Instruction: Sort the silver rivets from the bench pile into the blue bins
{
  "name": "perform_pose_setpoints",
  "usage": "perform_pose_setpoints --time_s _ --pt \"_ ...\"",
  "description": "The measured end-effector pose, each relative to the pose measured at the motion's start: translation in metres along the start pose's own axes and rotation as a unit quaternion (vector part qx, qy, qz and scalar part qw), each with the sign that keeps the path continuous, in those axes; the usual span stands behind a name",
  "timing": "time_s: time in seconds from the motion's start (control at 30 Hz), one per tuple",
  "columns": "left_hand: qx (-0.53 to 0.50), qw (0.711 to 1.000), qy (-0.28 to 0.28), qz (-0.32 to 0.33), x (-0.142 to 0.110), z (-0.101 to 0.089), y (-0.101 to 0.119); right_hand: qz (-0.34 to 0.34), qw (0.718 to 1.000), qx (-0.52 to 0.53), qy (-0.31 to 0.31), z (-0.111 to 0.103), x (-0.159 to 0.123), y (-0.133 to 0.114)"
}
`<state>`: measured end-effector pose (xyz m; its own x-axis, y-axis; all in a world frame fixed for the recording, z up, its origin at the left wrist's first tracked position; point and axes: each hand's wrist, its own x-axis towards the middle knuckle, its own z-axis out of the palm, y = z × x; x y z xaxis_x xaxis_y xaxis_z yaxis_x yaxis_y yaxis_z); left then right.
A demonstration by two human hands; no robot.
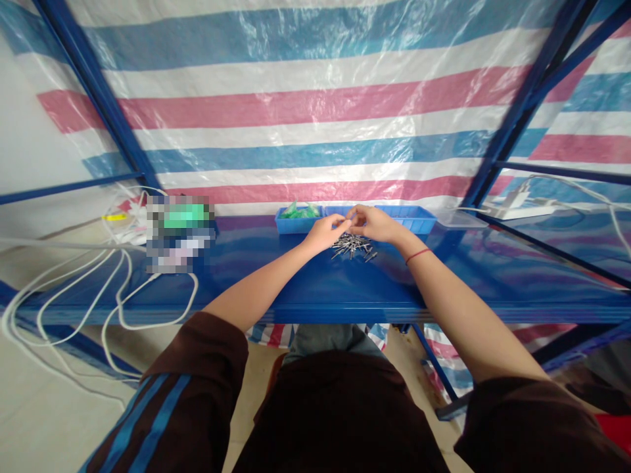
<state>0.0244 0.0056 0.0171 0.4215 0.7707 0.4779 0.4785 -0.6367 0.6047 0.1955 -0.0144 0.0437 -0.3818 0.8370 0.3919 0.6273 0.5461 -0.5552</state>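
Note:
My left hand (326,233) and my right hand (373,223) meet over a blue shelf, fingertips pinched close together. Whatever sits between the fingers is too small to make out. Just beneath them lies a pile of thin metal pieces (351,246), like rivets or small pins, with a few lying loose on its right side. Behind the hands stands a long blue plastic tray (411,215) with a divider. Its left compartment holds green pieces or green plastic wrapping (300,210); the right compartment is partly hidden by my right hand.
White cables (123,289) loop over the shelf's left end and hang down. A blurred patch with a green item (186,215) is at left. A clear plastic lid (461,218) and a white power strip (520,205) lie at right. Blue frame posts (522,112) rise at both sides.

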Motion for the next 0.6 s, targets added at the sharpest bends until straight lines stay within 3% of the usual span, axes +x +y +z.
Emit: perform_pose_setpoints --time_s 0.2,0.4,0.6 --pt "-0.018 1.0 0.004 -0.015 0.004 -0.001 -0.004 -0.044 0.998 0.014 0.045 0.002 0.002 -0.005" --pt "-0.133 0.988 -0.016 -0.082 0.005 -0.001 -0.001 0.03 0.986 0.131 0.095 0.001 0.004 -0.008" --pt "-0.257 0.959 -0.04 -0.116 -0.002 -0.001 0.013 0.039 0.969 0.214 0.117 0.002 0.003 -0.01"
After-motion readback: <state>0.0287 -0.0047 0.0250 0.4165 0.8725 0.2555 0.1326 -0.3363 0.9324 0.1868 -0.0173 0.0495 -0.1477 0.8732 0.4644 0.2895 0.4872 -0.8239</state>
